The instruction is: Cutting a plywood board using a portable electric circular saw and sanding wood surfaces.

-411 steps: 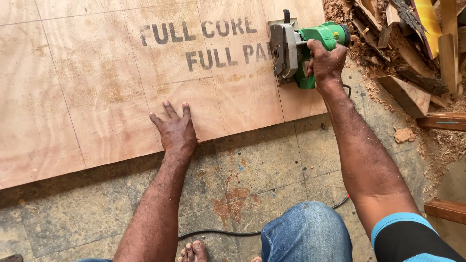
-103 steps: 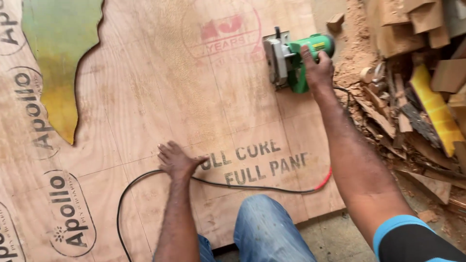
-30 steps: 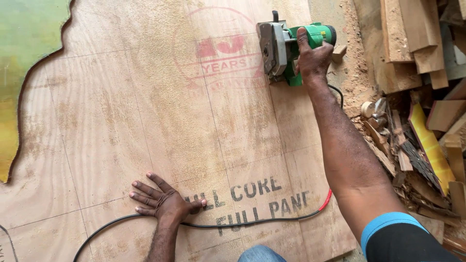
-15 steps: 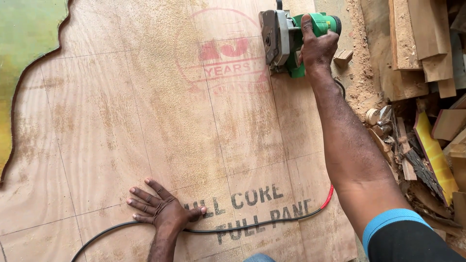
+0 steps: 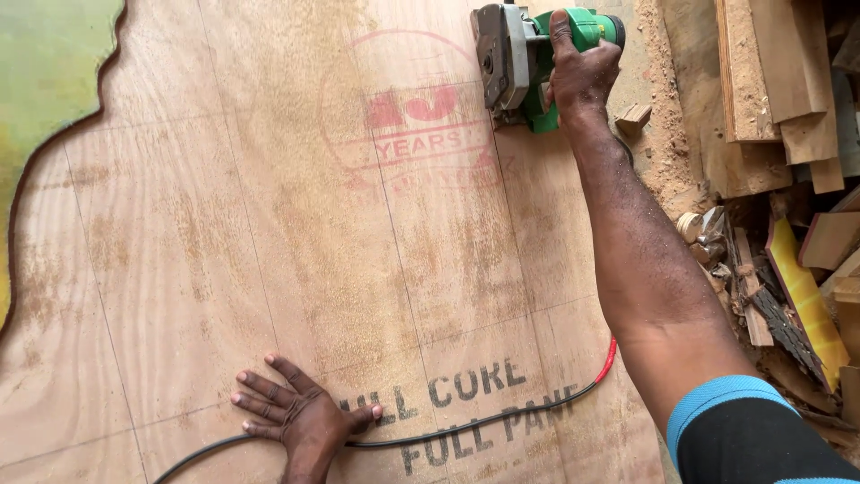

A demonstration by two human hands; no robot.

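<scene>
At far left you see a green surface (image 5: 45,63) w/ a wavy edge; the plywood sheet (image 5: 269,224) lies over it and fills most of the view. The sheet has thin pencil lines across it, a faded red round stamp in the upper middle and black stencil letters near the bottom.

Your left hand (image 5: 300,412) is at the bottom, a bit left of centre. It lies flat on the sheet, palm down, fingers spread wide, holding nothing. The black power cord (image 5: 466,426) passes just under this hand, touching or almost touching the thumb side, then runs to the right over the stencil letters and ends in a red section near your right forearm.

At top, right of centre, your right hand (image 5: 578,72) is closed around the handle of the green circular saw (image 5: 528,58). The saw sits on the sheet close to its right edge, metal guard on the left side.

Further right, sawdust (image 5: 667,108) covers the floor, and a pile of wood offcuts (image 5: 779,134) lies beside it, incl. one yellow piece.
</scene>
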